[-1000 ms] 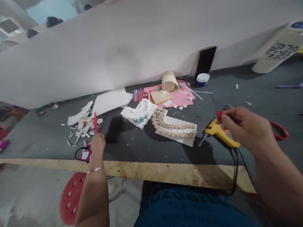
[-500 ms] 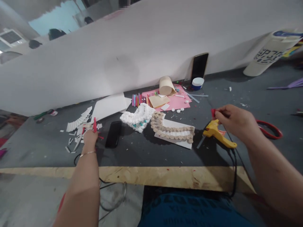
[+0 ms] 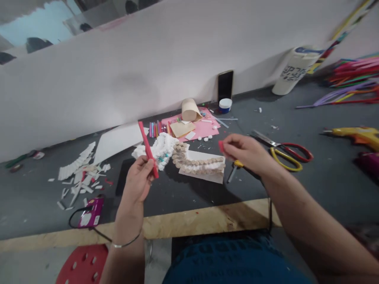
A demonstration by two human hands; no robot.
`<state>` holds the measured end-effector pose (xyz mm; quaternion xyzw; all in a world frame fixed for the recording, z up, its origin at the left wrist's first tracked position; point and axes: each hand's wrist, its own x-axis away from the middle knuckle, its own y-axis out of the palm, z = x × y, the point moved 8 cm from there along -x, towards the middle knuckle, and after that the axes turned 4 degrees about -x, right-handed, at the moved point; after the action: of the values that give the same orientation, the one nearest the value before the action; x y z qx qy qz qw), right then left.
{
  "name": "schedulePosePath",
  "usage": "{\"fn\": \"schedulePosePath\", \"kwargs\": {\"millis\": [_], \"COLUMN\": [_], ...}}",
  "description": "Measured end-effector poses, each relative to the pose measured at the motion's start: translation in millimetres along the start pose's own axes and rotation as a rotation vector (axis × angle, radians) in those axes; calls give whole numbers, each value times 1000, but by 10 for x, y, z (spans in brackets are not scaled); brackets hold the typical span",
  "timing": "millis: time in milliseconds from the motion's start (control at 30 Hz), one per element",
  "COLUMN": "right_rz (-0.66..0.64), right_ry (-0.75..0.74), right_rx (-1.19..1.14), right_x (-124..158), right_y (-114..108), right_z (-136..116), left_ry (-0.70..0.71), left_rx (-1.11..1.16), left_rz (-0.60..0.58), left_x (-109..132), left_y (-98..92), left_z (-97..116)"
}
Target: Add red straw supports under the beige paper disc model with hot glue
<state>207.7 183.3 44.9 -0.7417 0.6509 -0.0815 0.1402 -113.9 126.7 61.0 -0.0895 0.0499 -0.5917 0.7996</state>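
Observation:
My left hand (image 3: 140,175) is closed on a long red strip (image 3: 147,148), held upright above the dark table. Pinched in the fingertips of my right hand (image 3: 244,152) is a small red piece (image 3: 221,146); its exact kind is unclear. Between the hands lies an L-shaped row of tan discs (image 3: 201,162) on white card (image 3: 217,177). Just beyond my left hand sits a fluffy white piece (image 3: 166,146) with teal bits. A yellow glue gun (image 3: 237,163) is partly hidden beneath my right hand.
Scissors (image 3: 291,154) lie right of my right hand, with another yellow glue gun (image 3: 358,135) farther right. White scraps (image 3: 81,181) are strewn at left. A phone (image 3: 225,85) leans on the wall near a white bottle (image 3: 291,73). A cable hangs over the wooden edge (image 3: 207,217).
My left hand has lifted from the white scraps with the red strip and moved right. My right hand keeps the small red piece. The view has shifted right, showing the scissors more fully.

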Motion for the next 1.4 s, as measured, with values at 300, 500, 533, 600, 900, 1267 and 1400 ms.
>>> {"fn": "schedulePosePath", "kwargs": {"millis": [300,500,533,600,900,1267,1400], "right_rz": [-257,19,59,104,89,59,59], "right_ry": [126,40,10,-40,-160,-204,-327], "right_rx": [-507,-278,-209,-84,15,73,107], "right_x": [479,605,629,676,802,900,934], "right_y": [387,149,113,78,149,194,205], "right_z": [-23,19,4,-24,-155,-117,-186], "left_ry": [358,453,388,280,217,211,174], "left_rx": [-504,-582,-564,-468,-314,-467,-514], "left_rz": [-152,-229,-338,-486,-453,-416,-437], "left_x": [-388,-29,102,364,684,811,844], "left_y": [1205,1468,1521,1582,1542,1447,1412], "left_z": [514,677,610,498,386,291,240]}}
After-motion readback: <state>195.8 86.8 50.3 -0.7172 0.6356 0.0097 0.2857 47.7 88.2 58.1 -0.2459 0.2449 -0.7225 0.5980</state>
